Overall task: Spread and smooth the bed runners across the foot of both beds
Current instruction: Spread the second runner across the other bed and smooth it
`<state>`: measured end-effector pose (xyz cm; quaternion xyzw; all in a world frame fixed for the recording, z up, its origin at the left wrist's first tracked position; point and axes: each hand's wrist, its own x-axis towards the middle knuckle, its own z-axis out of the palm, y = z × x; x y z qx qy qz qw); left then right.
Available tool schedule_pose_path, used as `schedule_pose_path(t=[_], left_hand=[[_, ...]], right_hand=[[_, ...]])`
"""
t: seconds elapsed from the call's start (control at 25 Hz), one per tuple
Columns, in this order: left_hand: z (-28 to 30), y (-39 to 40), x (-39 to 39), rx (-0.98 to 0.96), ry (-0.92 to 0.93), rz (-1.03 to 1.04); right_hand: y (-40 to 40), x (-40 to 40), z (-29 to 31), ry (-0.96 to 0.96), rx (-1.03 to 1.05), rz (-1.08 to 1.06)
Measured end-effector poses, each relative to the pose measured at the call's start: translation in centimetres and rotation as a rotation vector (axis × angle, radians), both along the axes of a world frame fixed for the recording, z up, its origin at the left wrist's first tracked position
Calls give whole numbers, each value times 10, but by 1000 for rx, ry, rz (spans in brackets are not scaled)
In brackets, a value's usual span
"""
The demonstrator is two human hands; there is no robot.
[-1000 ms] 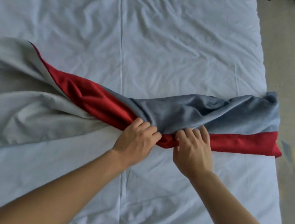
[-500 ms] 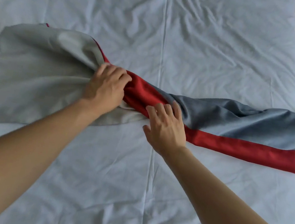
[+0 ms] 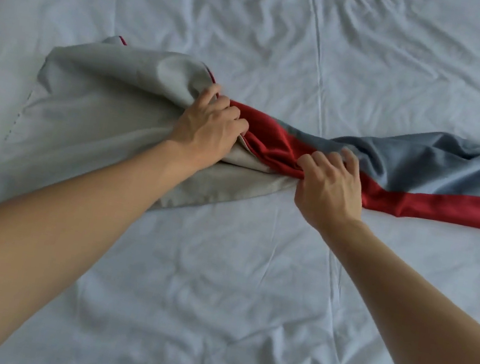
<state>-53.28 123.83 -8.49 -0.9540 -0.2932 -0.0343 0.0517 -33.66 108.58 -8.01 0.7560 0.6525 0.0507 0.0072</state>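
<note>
Both grips I see clamped on the twisted bed runner [image 3: 273,143]: left hand [image 3: 209,132] knuckles-up, right hand [image 3: 330,187] just beside

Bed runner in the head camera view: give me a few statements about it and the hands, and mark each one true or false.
1. Both hands grip the bed runner. True: the left hand and right hand bunch its cloth.
2. The runner lies flat and smooth. False: it is twisted in the middle.
3. Its left part shows a plain grey underside. True.
4. The runner is green and yellow. False: it is blue-grey with a red band.
5. It lies on a white sheet. True.
</note>
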Motion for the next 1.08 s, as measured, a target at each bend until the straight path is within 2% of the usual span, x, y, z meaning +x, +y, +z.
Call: schedule_pose_path(t=[0.16,0.32,0.4,0.52,0.6,0.68,0.76,0.88,0.96,1.08], left_hand=[[17,-53,-11,-75,-78,-115],[24,-114,-23,-191,-12,-199],[26,-103,-38,-187,31,-147],[25,-39,-72,-77,47,46],[21,3,-96,-44,64,159],[15,23,-110,-41,128,161],[11,16,-115,-41,124,114],[13,-25,-132,-17,-14,144],[15,-61,-150,-62,-72,185],[24,-110,-167,-168,-64,249]], right_hand=[[-45,-19,20,31,-87,3],[-67,-35,34,29,-228,10],[-58,-52,36,78,-179,82],[-21,-99,26,154,-109,255],[10,-125,20,157,-83,246],[27,-134,13,147,-102,198],[27,-128,6,156,-98,210],[2,-126,6,158,-86,262],[-14,-130,9,162,-104,293],[-17,-146,16,200,-186,350]])
